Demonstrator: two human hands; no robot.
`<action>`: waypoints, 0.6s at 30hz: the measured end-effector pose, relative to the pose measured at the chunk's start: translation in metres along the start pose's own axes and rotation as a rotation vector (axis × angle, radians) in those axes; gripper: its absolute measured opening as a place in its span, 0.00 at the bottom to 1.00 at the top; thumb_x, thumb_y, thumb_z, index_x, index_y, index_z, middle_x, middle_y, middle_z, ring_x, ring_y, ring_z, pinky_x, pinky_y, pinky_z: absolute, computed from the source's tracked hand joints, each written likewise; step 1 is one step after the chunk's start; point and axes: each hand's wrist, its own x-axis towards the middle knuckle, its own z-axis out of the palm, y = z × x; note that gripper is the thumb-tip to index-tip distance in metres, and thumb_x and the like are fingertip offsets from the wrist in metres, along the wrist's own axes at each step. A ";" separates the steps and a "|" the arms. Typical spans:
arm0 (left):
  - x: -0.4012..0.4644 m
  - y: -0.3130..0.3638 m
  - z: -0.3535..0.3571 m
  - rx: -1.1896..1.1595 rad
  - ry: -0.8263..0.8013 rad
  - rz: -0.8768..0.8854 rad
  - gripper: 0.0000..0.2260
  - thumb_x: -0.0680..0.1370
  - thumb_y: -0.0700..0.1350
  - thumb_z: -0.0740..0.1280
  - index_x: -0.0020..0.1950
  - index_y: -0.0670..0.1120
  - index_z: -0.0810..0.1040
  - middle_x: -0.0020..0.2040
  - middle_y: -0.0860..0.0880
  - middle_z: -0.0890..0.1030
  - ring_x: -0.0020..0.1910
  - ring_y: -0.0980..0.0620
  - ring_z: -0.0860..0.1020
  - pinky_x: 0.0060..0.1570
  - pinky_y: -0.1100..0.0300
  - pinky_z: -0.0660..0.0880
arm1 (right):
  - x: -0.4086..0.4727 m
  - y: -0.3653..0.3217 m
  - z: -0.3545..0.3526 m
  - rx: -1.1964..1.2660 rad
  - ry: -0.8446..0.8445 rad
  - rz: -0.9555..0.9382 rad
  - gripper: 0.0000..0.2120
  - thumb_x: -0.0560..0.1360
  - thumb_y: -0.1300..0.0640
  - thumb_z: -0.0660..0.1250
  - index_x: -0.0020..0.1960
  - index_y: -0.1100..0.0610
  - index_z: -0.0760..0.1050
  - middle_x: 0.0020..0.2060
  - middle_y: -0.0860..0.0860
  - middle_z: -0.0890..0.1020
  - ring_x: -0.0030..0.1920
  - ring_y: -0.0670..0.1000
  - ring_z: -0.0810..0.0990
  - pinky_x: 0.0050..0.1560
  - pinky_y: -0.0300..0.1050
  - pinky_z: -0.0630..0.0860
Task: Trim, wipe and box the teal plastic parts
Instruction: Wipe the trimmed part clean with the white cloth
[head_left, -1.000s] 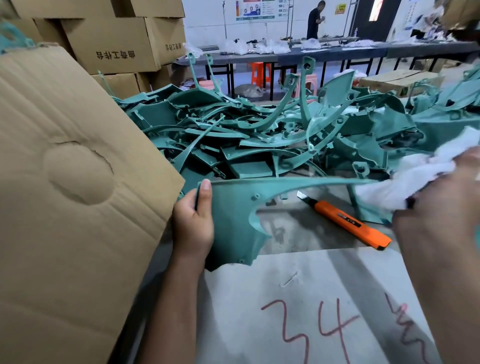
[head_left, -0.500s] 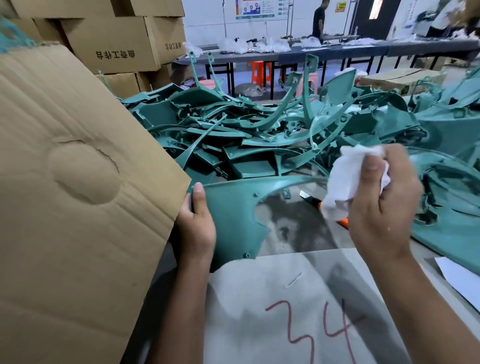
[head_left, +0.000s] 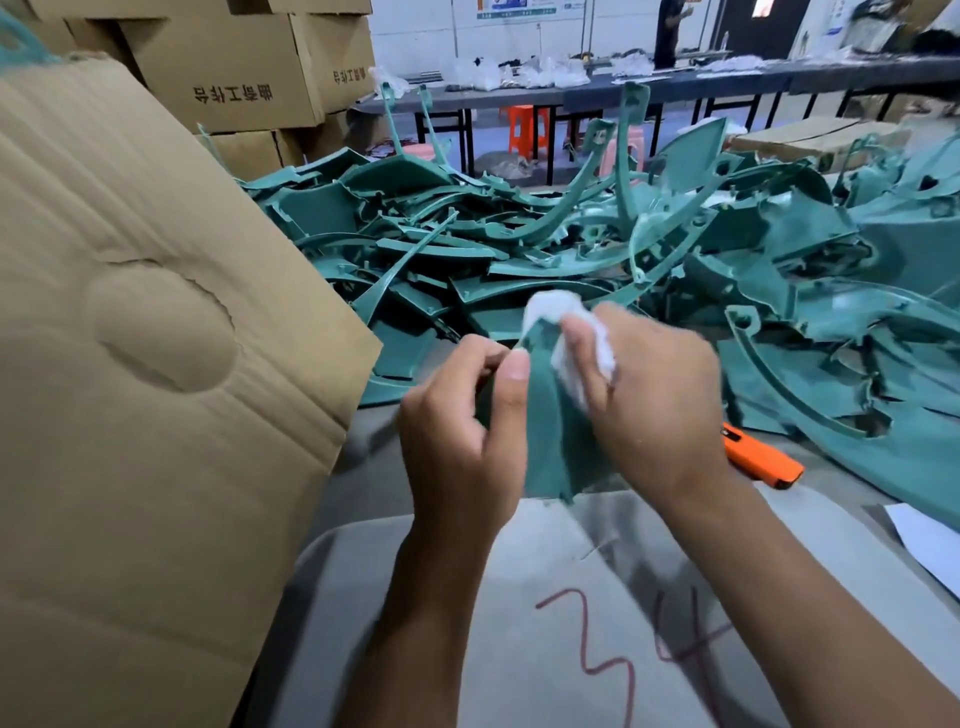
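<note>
Two hands meet over the near edge of the worktop (head_left: 519, 597), working a single teal plastic part (head_left: 548, 431) held upright between them, above the grey sheet marked with red numerals. The left hand (head_left: 462, 415) pinches the part's left edge, thumb flat on the near face and the other fingers curled behind it. The right hand (head_left: 654, 395) has its fingers closed on a crumpled white cloth (head_left: 582, 353) and presses it against the part's upper right side; this looks like the wiping step. Behind lies a large heap of teal parts (head_left: 571, 249), tangled and interlocked, and at the left a cardboard box flap (head_left: 156, 338) leans in, presumably the box the part is bound for. An orange utility knife (head_left: 761, 457) lies on the worktop just beside the right wrist, partly hidden by it; whether its blade is out cannot be told. That is the chief hazard: a hard wiping stroke or a careless reach could bring the wrist onto the knife or knock it off the edge. The part is held only at one edge, so pressure from the cloth could twist it out of the pinch, dropping it or scuffing it on the heap. The cloth could also snag on a tab or an untrimmed burr, leaving lint or missing a patch. The hands are blurred, so finer contact is uncertain.
</note>
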 end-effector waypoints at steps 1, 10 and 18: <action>0.000 0.001 0.000 -0.003 0.050 -0.010 0.12 0.83 0.56 0.62 0.45 0.50 0.74 0.36 0.57 0.74 0.35 0.55 0.75 0.34 0.58 0.68 | 0.003 0.004 -0.006 0.086 0.105 0.061 0.24 0.85 0.42 0.49 0.38 0.54 0.69 0.28 0.51 0.70 0.27 0.58 0.72 0.30 0.48 0.65; -0.006 0.006 0.015 -0.612 -0.303 -0.480 0.35 0.68 0.75 0.69 0.67 0.56 0.73 0.63 0.66 0.80 0.67 0.67 0.74 0.67 0.65 0.70 | 0.036 0.011 -0.029 0.644 0.558 0.336 0.16 0.86 0.48 0.57 0.42 0.53 0.66 0.33 0.57 0.72 0.34 0.56 0.72 0.37 0.51 0.68; -0.013 0.002 0.011 0.287 -0.491 0.013 0.14 0.80 0.62 0.67 0.45 0.52 0.76 0.31 0.53 0.72 0.32 0.52 0.70 0.30 0.59 0.63 | 0.021 0.025 -0.004 1.132 0.527 1.029 0.18 0.86 0.54 0.60 0.38 0.53 0.66 0.22 0.45 0.71 0.25 0.47 0.71 0.34 0.41 0.70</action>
